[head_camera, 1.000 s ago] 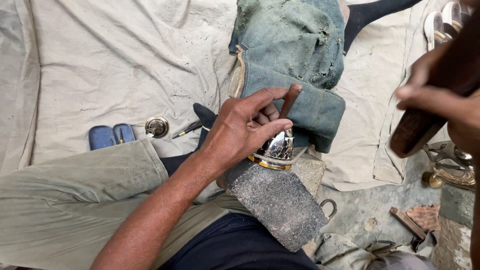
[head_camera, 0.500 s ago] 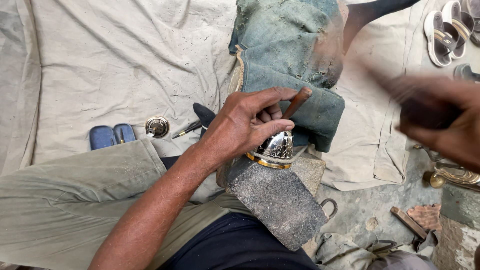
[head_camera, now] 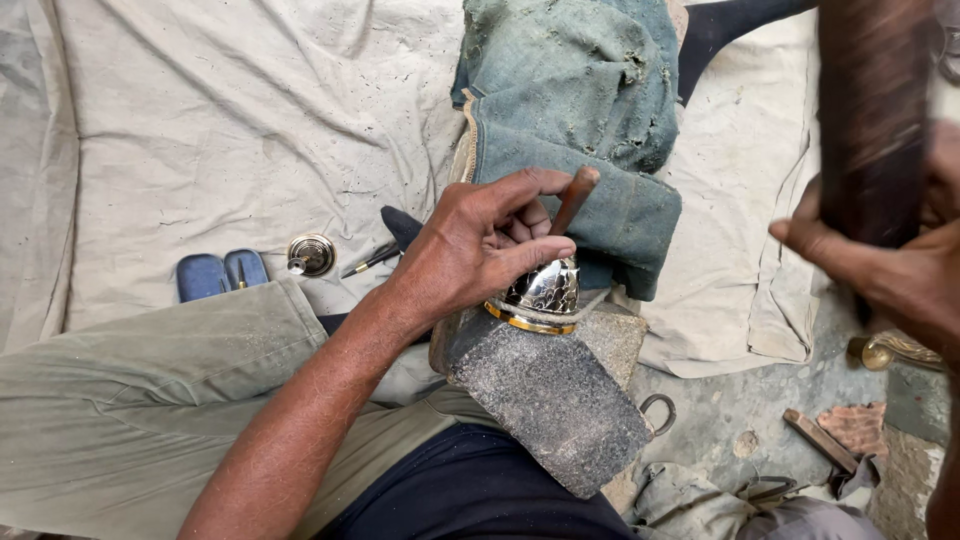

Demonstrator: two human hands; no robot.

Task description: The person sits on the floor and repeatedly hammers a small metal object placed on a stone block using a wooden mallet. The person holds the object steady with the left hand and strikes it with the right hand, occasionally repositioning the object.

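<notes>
On the grey stone block [head_camera: 550, 400] betw. the knees, the left hand [head_camera: 480, 245] pins the patterned metal bell-shaped piece [head_camera: 540, 295] and grips a thin punch [head_camera: 573, 200] upright on it, prob. to keep it steady, while the right hand [head_camera: 890, 270] clenches a blurred dark wooden mallet [head_camera: 870, 120] above.

The metal cup [head_camera: 543, 290] is glossy silver metal with a hammered, scaled texture and a polished gold-coloured rim band. The punch [head_camera: 573, 199] looks like dull brown metal. The stone block [head_camera: 545, 400] is rough, grainy and matt. The folded cloth [head_camera: 575, 100] is coarse blue-green fabric, dusty. The ground sheet [head_camera: 230, 120] is creased, matt off-white canvas.
</notes>
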